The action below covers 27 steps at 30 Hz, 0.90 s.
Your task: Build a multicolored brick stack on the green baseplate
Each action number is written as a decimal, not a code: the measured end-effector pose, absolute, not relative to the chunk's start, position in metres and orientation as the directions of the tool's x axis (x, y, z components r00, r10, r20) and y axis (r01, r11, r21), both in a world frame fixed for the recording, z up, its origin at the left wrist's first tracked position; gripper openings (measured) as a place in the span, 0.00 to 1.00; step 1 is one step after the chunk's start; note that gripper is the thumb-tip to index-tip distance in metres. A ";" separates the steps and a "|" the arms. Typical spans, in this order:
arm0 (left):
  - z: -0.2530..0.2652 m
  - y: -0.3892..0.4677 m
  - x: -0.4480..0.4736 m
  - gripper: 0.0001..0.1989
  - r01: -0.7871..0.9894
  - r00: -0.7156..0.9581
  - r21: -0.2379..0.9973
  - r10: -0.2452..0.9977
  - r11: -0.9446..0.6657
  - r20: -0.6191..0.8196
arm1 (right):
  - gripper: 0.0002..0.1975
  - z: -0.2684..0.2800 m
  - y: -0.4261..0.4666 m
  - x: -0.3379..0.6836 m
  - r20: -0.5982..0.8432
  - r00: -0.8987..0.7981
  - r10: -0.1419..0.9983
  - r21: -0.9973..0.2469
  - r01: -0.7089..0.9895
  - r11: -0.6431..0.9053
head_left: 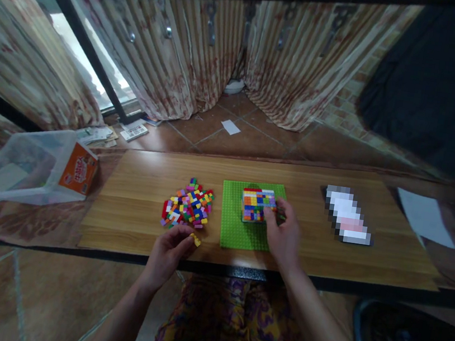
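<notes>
On the green studded baseplate [229, 233] sits a multicoloured block of toy bricks [254, 199], its front wall a patchwork of small bricks. My right hand [285, 232] is closed at the block's right side, thumb on the front and fingers behind; whether a loose brick is also in it is hidden. Low in front of the loose brick pile [189, 206], my left hand [172, 247] pinches a yellow toy brick [195, 240] between thumb and fingers. It may be more than one piece.
A wooden board [134, 197] carries everything. To the right lies a phone [348, 215] with a blurred screen. A clear plastic bin [33, 166] with an orange label stands at the left, and paper sheets [426, 217] lie at the right.
</notes>
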<state>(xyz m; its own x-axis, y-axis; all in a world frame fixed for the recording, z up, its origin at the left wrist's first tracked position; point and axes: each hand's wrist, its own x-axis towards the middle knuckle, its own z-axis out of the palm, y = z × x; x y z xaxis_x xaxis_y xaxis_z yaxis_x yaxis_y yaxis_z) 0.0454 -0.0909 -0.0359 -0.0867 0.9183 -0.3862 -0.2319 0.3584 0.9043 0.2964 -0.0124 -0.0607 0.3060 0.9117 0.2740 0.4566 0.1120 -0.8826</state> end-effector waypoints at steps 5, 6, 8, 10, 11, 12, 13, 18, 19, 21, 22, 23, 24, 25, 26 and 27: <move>-0.041 -0.092 0.045 0.16 -0.244 -0.071 0.907 0.927 0.343 -0.369 | 0.15 -0.037 -0.036 0.288 0.417 0.304 0.857 -0.801 0.568 0.188; -0.041 -0.092 0.044 0.16 -0.245 -0.065 0.906 0.927 0.344 -0.370 | 0.12 -0.033 -0.042 0.283 0.412 0.245 0.877 -0.800 0.558 0.220; -0.040 -0.092 0.044 0.15 -0.235 -0.057 0.909 0.928 0.345 -0.368 | 0.10 -0.029 -0.056 0.269 0.345 0.060 0.937 -0.818 0.509 0.268; -0.039 -0.093 0.044 0.14 -0.204 -0.058 0.917 0.931 0.343 -0.361 | 0.09 -0.031 -0.069 0.252 0.262 -0.124 0.957 -0.833 0.472 0.289; -0.039 -0.093 0.044 0.14 -0.188 -0.060 0.922 0.933 0.339 -0.355 | 0.09 -0.034 -0.075 0.244 0.227 -0.199 0.953 -0.836 0.463 0.296; -0.038 -0.094 0.044 0.13 -0.173 -0.059 0.926 0.935 0.334 -0.349 | 0.10 -0.038 -0.080 0.236 0.207 -0.254 0.945 -0.829 0.467 0.307; -0.038 -0.095 0.044 0.13 -0.162 -0.054 0.930 0.938 0.330 -0.342 | 0.11 -0.042 -0.084 0.228 0.207 -0.277 0.938 -0.817 0.479 0.322; -0.038 -0.097 0.041 0.10 -0.118 -0.011 0.952 0.958 0.283 -0.286 | 0.08 -0.053 -0.089 0.210 0.245 -0.338 0.909 -0.753 0.524 0.398; -0.039 -0.097 0.040 0.10 -0.112 -0.001 0.954 0.960 0.278 -0.280 | 0.07 -0.053 -0.088 0.208 0.245 -0.346 0.905 -0.747 0.528 0.404; -0.038 -0.098 0.040 0.09 -0.101 0.018 0.955 0.960 0.278 -0.278 | 0.06 -0.053 -0.086 0.208 0.244 -0.355 0.903 -0.743 0.530 0.409; -0.038 -0.098 0.040 0.08 -0.096 0.025 0.955 0.960 0.279 -0.278 | 0.06 -0.053 -0.086 0.208 0.243 -0.356 0.903 -0.747 0.525 0.408; -0.038 -0.098 0.041 0.08 -0.091 0.029 0.956 0.960 0.279 -0.277 | 0.06 -0.052 -0.085 0.209 0.242 -0.356 0.903 -0.753 0.518 0.406; -0.038 -0.098 0.042 0.08 -0.089 0.034 0.957 0.961 0.277 -0.275 | 0.06 -0.051 -0.085 0.210 0.240 -0.356 0.903 -0.759 0.511 0.403; -0.037 -0.098 0.044 0.08 -0.091 0.035 0.957 0.961 0.275 -0.273 | 0.06 -0.049 -0.085 0.212 0.237 -0.357 0.904 -0.765 0.505 0.400; -0.036 -0.098 0.046 0.08 -0.096 0.034 0.957 0.962 0.272 -0.270 | 0.06 -0.047 -0.084 0.215 0.233 -0.358 0.904 -0.770 0.500 0.397; -0.035 -0.098 0.048 0.08 -0.101 0.029 0.958 0.963 0.269 -0.268 | 0.07 -0.045 -0.083 0.219 0.232 -0.357 0.905 -0.772 0.498 0.394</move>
<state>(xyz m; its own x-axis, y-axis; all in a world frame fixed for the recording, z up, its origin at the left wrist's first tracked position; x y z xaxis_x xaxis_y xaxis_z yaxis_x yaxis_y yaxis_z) 0.0477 -0.0975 -0.0354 0.0292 0.9631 -0.2677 -0.1009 0.2693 0.9578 0.2190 -0.0830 -0.0449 -0.3569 0.9050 0.2317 0.4984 0.3942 -0.7722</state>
